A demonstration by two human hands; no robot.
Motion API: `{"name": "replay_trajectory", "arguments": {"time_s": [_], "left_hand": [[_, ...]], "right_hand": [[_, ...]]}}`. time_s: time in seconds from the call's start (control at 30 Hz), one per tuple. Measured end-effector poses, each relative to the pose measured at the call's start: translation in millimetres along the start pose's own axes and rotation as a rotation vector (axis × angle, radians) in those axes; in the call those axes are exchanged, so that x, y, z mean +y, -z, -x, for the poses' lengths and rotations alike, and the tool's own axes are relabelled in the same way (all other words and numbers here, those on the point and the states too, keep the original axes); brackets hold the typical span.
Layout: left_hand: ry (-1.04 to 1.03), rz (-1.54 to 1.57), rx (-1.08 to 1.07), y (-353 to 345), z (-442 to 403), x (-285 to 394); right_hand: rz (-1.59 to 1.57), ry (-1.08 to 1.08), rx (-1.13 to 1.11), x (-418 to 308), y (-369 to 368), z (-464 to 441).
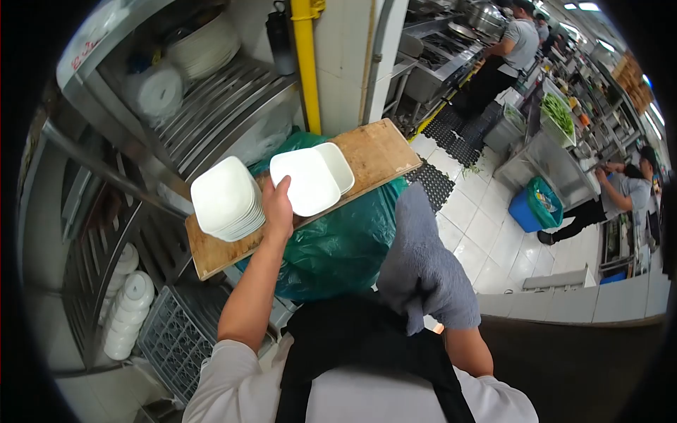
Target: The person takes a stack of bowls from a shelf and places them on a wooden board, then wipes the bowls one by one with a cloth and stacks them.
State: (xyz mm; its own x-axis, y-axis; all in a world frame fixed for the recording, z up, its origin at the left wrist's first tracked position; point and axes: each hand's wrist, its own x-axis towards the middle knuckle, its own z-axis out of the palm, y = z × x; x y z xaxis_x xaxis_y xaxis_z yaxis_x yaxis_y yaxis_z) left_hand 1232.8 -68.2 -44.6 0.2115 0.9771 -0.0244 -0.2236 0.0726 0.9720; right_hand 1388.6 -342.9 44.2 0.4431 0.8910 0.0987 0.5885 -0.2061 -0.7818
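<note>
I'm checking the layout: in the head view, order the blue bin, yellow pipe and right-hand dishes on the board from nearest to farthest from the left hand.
1. Dishes: touching the left hand.
2. Yellow pipe: upright, beyond the board.
3. Blue bin: off to the right.

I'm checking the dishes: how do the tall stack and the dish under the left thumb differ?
The stack shows many layers; the dish shows as one piece. The stack stands at the left end of the board; the dish is nearer the middle. The thumb of the left hand lies over the dish, not over the stack. Both are white with rounded corners.
</note>
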Motion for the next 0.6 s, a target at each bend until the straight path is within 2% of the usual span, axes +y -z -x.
{"name": "replay_trajectory", "arguments": {"time_s": [0.1, 0.2, 0.3, 0.4, 0.5, 0.6], "left_hand": [[-0.060, -0.137, 0.066, -5.8, -21.3, -10.9], [-0.053, -0.264, 0.113, -3.9, -35.6, -19.3], [-0.100, -0.537, 0.099, 3.0, -44.6, -25.8], [-0.082, -0.660, 0.031, 7.0, -47.9, -30.6], [-0.088, -0.819, -0.021, 20.2, -71.5, -68.9], [-0.023, -1.034, -0.045, 10.7, -71.6, -61.4]], "right_hand": [[-0.053, 0.174, -0.124, -27.8, 30.1, -6.2], [-0.102, 0.281, -0.176, -12.2, 31.4, -1.6], [-0.024, 0.255, -0.241, -5.5, 35.5, 3.6], [-0.006, 0.218, -0.260, -3.1, 36.7, 5.2], [0.018, 0.199, -0.271, -5.4, 35.5, 5.1], [0.065, 0.197, -0.286, -11.6, 35.4, 1.5]]}}
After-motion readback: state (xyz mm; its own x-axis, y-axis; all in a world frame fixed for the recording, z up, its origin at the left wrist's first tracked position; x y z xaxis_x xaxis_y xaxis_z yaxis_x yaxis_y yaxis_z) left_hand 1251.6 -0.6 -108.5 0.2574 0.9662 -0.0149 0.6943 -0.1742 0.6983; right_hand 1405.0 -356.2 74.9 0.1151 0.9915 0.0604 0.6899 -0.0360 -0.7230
